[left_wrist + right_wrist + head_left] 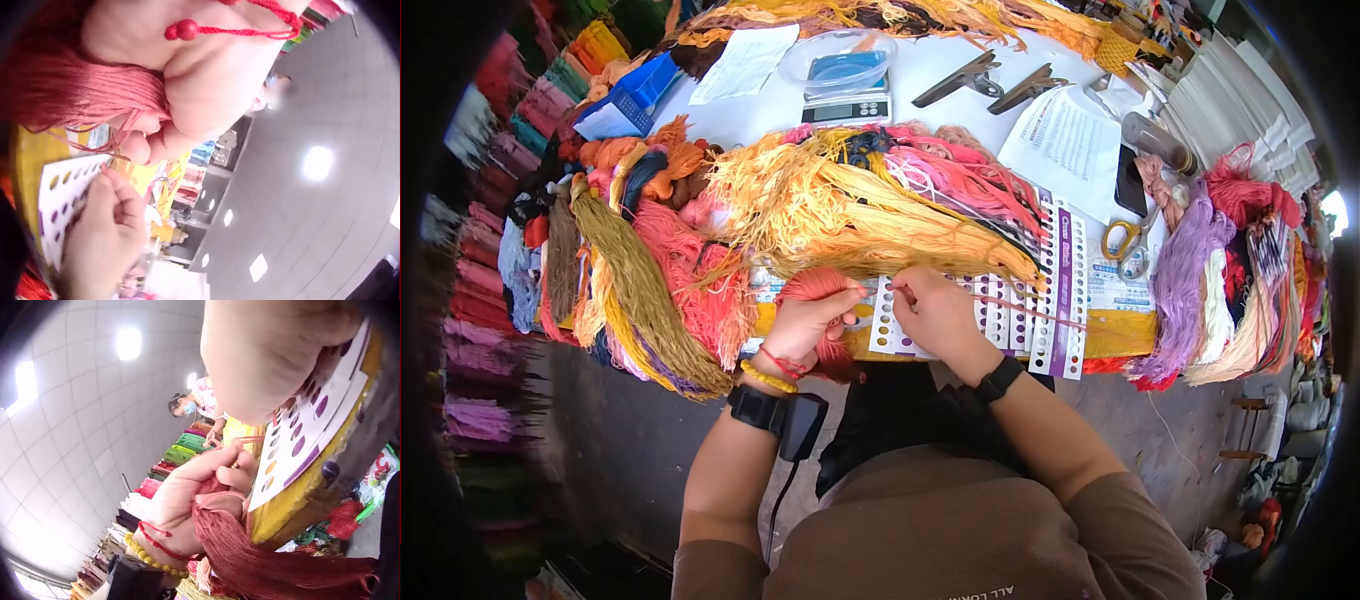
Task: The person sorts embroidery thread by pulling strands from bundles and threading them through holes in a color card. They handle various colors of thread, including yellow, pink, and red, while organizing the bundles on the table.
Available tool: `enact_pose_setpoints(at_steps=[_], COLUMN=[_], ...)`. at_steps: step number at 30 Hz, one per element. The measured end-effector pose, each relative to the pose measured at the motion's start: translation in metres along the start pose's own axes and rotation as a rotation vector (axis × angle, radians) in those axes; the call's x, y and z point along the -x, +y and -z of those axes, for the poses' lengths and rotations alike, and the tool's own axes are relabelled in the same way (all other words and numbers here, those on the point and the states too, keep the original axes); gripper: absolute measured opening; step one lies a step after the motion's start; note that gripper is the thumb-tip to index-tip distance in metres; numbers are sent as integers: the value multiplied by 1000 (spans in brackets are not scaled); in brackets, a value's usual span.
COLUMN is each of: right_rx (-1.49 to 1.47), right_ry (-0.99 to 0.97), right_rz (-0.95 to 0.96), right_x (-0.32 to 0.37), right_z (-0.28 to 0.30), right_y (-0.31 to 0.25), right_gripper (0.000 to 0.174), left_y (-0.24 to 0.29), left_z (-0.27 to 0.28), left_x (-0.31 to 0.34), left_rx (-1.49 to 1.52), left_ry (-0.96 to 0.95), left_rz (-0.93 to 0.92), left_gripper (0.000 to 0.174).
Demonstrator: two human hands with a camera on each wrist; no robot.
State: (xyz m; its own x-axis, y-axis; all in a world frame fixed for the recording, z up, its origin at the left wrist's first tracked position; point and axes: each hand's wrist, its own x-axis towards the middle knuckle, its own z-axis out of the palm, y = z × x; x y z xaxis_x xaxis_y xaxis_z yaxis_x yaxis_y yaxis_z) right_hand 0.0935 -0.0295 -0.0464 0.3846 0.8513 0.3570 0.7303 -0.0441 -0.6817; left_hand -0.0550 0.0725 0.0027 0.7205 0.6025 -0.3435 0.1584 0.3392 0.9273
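My left hand [795, 325] grips a hank of dusty-red thread [94, 94], whose long tail hangs below the fist in the right wrist view. Its thumb and forefinger meet at a few loose strands [103, 149] drawn out of the hank. Close by on the right, my right hand [940, 312] has curled fingers, with thumb and fingertips pinching thread near those strands. Thin reddish strands [1040, 316] trail from behind this hand to the right, across the punched cards. White cards with rows of holes [1056, 300] lie under and beside the right hand, at the table's yellow edge.
Yellow-orange thread [870, 210] is heaped just beyond both hands. More hanks [650, 300] drape over the front edge at left, and purple ones [1185, 275] at right. Scissors [1125, 245], a scale [847, 105] and large clips [960, 80] lie farther back. Another person [203, 400] stands across.
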Motion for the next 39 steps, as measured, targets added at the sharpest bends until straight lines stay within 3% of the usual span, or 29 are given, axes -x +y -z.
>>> enact_pose_setpoints(at_steps=[1, 3, 5, 6, 7, 10, 13, 15, 18, 21, 24, 25, 27, 29, 31, 33, 34, 37, 39], right_rx=[50, 81, 118, 50, -19, -257, -161, -170, -64, -65, -62, -61, -40, -35, -26, -56, -55, -58, -106], right_ry=[12, 3, -7, 23, 53, 92, -14, -32, -84, -75, -76, -64, -99, -95, -96, -85, -78, -59, -40], right_rz=[36, 42, 49, 48, 50, 14, 111, 78, -30, -45, -40, -26, -61, -46, -38, -53, -38, -17, -44], right_x=[0, 0, 0, 0, 0, 3, 3, 2, 0, 0, 0, 0, 1, 2, 1, 1, 2, 1, 1], right_z=[-2, -3, -2, -2, -2, 5, 7, 8, 8, 6, 7, 8, 7, 7, 6, 5, 5, 5, 6], right_y=[0, 0, 2, 4, 5, -2, -8, -8, -10, -9, -9, -12, -9, -8, -8, -8, -7, -8, -10], right_gripper=[7, 7, 7, 7, 7, 7, 7, 13, 24, 24, 22, 22, 22, 22, 21, 21, 21, 20, 17], left_y=[2, 2, 3, -2, -6, -16, -29, -30, -26, -12, 1, 22, 51, 74, 114, 138, 139, 132, 108], left_z=[1, 3, 3, 6, 4, -22, -22, -9, 17, 38, 95, 104, 140, 176, 189, 207, 206, 153, 116], left_x=[5, 9, 11, 6, 2, -9, -13, -16, -13, -1, 7, 18, 36, 46, 68, 76, 80, 91, 93], left_rx=[189, 284, 624, 628, 630, 379, 215, 202, 446, 522, 608, 711, 493, 479, 220, 175, -8, -41, 93], left_ry=[-38, -109, -293, -411, -410, -126, -123, -42, 94, 271, 279, 381, 524, 646, 979, 1146, 1222, 986, 532], left_rz=[-7, -29, 45, 41, 35, 186, 75, 74, 67, 42, -89, -88, -246, -487, -747, -740, -760, -581, -393], left_gripper=[11, 14, 26, 37, 37, 35, 27, 26, 27, 25, 23, 23, 29, 30, 30, 31, 33, 25, 22])
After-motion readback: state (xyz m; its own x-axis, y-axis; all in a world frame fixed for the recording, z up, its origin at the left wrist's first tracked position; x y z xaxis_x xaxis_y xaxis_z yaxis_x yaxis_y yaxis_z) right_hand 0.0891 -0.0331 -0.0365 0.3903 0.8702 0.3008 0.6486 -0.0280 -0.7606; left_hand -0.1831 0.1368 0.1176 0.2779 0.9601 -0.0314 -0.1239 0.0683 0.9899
